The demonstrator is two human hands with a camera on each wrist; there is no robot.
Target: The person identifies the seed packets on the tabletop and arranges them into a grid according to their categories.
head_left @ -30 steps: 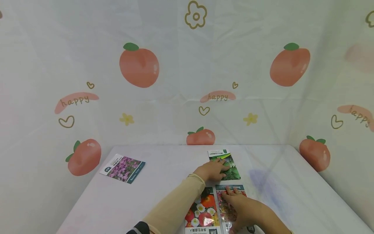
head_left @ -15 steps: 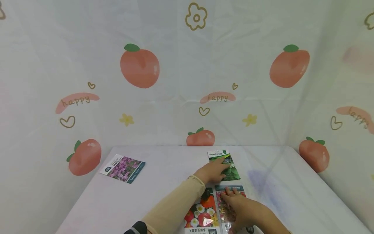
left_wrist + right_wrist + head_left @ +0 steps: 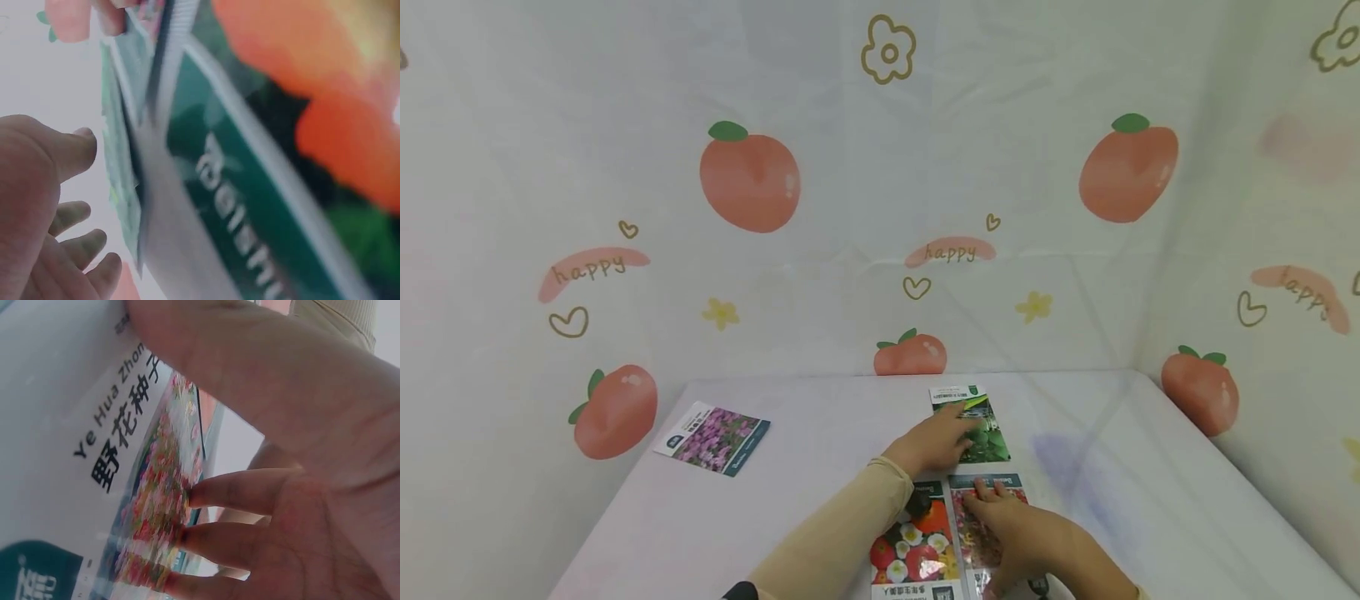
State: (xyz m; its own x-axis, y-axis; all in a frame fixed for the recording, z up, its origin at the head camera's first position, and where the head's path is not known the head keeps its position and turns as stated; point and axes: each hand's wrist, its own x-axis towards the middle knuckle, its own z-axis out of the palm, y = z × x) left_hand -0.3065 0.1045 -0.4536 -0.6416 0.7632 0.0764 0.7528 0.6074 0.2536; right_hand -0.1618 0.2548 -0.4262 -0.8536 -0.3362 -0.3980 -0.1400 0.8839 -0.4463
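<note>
The left hand (image 3: 931, 442) and right hand (image 3: 1021, 532) have fingers spread apart; the green packet (image 3: 991, 443), presumably light, flexible and slick, is best gripped along its side edges.

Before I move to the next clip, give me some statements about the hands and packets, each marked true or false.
1. The left hand lies farther forward than the right hand. True.
2. The purple-flower packet lies apart from the other packets. True.
3. The right hand touches the purple-flower packet. False: it touches the pink-flower packet.
4. The head view shows five packets. False: it shows four.
5. The orange-and-white-flower packet lies beside the pink-flower packet. True.
</note>
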